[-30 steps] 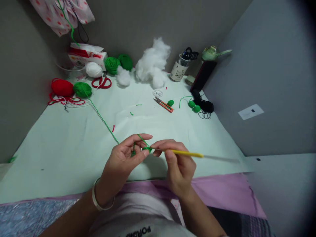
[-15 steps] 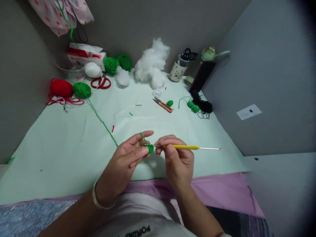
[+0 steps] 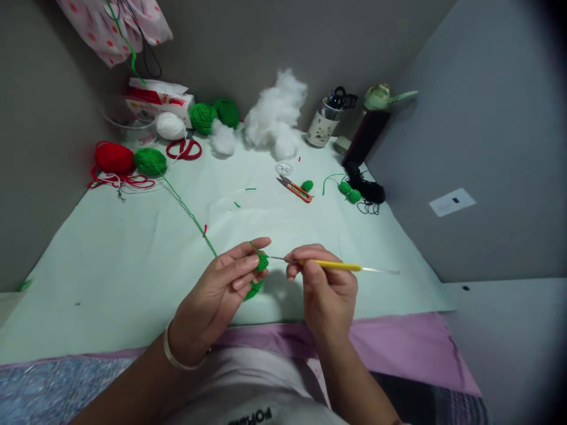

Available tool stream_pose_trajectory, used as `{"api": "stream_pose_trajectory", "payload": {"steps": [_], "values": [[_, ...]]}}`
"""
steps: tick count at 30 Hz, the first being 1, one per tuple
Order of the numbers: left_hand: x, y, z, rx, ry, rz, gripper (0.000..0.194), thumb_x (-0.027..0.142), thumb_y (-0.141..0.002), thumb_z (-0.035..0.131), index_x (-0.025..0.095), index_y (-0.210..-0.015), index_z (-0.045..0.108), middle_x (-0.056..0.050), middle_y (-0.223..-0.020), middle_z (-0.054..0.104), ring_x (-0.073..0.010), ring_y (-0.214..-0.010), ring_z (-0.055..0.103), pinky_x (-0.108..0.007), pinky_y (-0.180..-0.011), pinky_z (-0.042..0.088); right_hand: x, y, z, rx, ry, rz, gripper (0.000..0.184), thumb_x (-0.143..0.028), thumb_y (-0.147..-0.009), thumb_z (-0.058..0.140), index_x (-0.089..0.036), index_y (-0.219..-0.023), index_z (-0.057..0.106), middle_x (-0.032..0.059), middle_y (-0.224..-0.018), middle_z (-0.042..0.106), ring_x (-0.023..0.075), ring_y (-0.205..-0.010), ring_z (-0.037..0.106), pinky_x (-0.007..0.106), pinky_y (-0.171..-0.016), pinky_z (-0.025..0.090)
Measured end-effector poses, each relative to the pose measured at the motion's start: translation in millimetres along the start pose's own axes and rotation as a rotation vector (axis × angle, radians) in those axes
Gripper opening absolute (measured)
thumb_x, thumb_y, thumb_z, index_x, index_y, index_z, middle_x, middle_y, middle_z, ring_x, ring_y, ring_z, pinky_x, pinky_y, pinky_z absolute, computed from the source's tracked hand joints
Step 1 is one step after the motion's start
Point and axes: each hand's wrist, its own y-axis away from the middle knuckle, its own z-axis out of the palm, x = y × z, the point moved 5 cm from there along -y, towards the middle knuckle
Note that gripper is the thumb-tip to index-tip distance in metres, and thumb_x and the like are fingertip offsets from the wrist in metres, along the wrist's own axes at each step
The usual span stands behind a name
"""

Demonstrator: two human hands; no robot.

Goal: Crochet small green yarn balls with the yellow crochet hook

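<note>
Between the thumb and fingers of my left hand (image 3: 217, 295) is a small green crochet piece (image 3: 263, 261), with more green crochet work (image 3: 254, 290) showing below the fingers. Green yarn (image 3: 188, 211) runs from that hand back to a green yarn ball (image 3: 149, 161) at the left, and a strand passes over the raised index finger. My right hand (image 3: 328, 295) is closed round the yellow handle of a double-ended crochet hook (image 3: 332, 265). The hook's thin left end points at the green piece; whether it touches a stitch is hard to tell.
Orange thread snips (image 3: 295, 189) lie mid-table by a small green crochet ball (image 3: 307, 186). At the back stand white stuffing (image 3: 277, 115), a cup of tools (image 3: 325, 124) and a bottle (image 3: 374, 100). Red-handled scissors (image 3: 183, 149) and red yarn (image 3: 114, 157) are at left, black yarn (image 3: 370, 190) at right.
My right hand and the hook have shifted slightly right, away from my left hand. The green piece has turned in my left fingers, and more green work now shows beneath them.
</note>
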Motion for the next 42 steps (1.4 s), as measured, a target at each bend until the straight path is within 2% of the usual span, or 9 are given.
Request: {"api": "stream_pose_trajectory", "payload": {"steps": [2,6,15,20,26,33,35,38,42], "values": [[2.5,1.1,2.5,-0.005,-0.081,0.065,0.028,0.02,-0.083,0.083,0.02,-0.111,0.083,0.003,-0.076,0.061,-0.0073,-0.061,0.047,-0.023,-0.076,0.049,3.9,-1.5,3.5,-0.01,-0.132,0.069,0.017,-0.026,-0.101,0.065,-0.026,-0.098,0.081,0.003,-0.087,0.073,0.0145,-0.067,0.064,0.03,-0.06,0.054],[2.4,4.4,8.1,-0.038,-0.206,0.129,0.027,0.022,-0.084,0.084,0.024,-0.111,0.083,-0.002,-0.088,0.074,-0.015,-0.082,0.063,-0.026,-0.08,0.048,9.3,1.8,8.1,-0.047,-0.113,0.07,0.013,-0.026,-0.099,0.069,-0.028,-0.1,0.082,0.0041,-0.094,0.075,0.0169,-0.082,0.066,0.03,-0.07,0.055],[2.0,3.5,-0.7,-0.026,-0.315,0.138,0.027,0.026,-0.087,0.08,0.026,-0.114,0.082,-0.002,-0.091,0.071,-0.0158,-0.088,0.058,-0.027,-0.083,0.045,14.8,-3.0,7.6,-0.047,-0.328,0.24,0.017,-0.033,-0.101,0.066,-0.024,-0.095,0.078,0.0028,-0.09,0.078,0.0121,-0.067,0.066,0.027,-0.068,0.055],[1.6,4.2,-5.6,-0.012,-0.352,0.147,0.029,0.029,-0.087,0.08,0.028,-0.116,0.081,-0.002,-0.094,0.068,-0.0163,-0.093,0.058,-0.026,-0.084,0.044,10.3,-5.7,7.4,-0.089,-0.349,0.242,0.021,-0.034,-0.105,0.061,-0.022,-0.094,0.075,0.0028,-0.087,0.078,0.0119,-0.067,0.067,0.026,-0.068,0.055],[4.9,4.9,-7.1,0.038,-0.443,0.238,0.027,0.024,-0.087,0.079,0.03,-0.113,0.082,0.0,-0.089,0.065,-0.0134,-0.085,0.057,-0.023,-0.078,0.046,-4.1,-2.1,3.1,-0.16,-0.088,0.035,0.02,-0.024,-0.108,0.053,-0.023,-0.103,0.073,0.0044,-0.098,0.077,0.0145,-0.077,0.071,0.031,-0.074,0.059],[15.6,13.1,-0.5,0.205,-0.726,0.526,0.033,0.01,-0.083,0.075,0.03,-0.107,0.083,0.003,-0.087,0.066,-0.0117,-0.082,0.059,-0.02,-0.08,0.048,-23.4,15.2,12.9,-0.291,0.496,-0.453,0.026,-0.011,-0.103,0.053,-0.02,-0.123,0.066,0.0115,-0.107,0.076,0.0226,-0.095,0.074,0.036,-0.078,0.063],[14.4,13.7,0.4,0.202,-0.681,0.499,0.033,0.011,-0.082,0.077,0.029,-0.108,0.083,0.002,-0.086,0.066,-0.0119,-0.082,0.059,-0.02,-0.079,0.048,-20.4,19.1,13.7,-0.258,0.596,-0.519,0.031,-0.011,-0.101,0.057,-0.023,-0.128,0.066,0.0112,-0.111,0.076,0.0219,-0.094,0.075,0.035,-0.077,0.064],[5.3,8.6,0.0,0.108,-0.407,0.274,0.036,0.019,-0.082,0.081,0.027,-0.117,0.081,0.003,-0.081,0.064,-0.0084,-0.067,0.052,-0.017,-0.062,0.044,-15.6,21.4,14.1,-0.215,0.684,-0.556,0.041,-0.008,-0.095,0.068,-0.031,-0.129,0.07,0.0067,-0.11,0.076,0.0228,-0.1,0.075,0.035,-0.082,0.065],[-2.7,3.8,2.9,-0.001,-0.069,-0.007,0.036,0.025,-0.086,0.081,0.022,-0.122,0.08,0.01,-0.055,0.041,-0.0041,-0.05,0.028,-0.016,-0.067,0.046,-12.5,13.6,6.8,-0.135,0.436,-0.353,0.033,-0.011,-0.1,0.061,-0.03,-0.124,0.074,0.0058,-0.106,0.076,0.0212,-0.096,0.073,0.036,-0.08,0.063]]}}
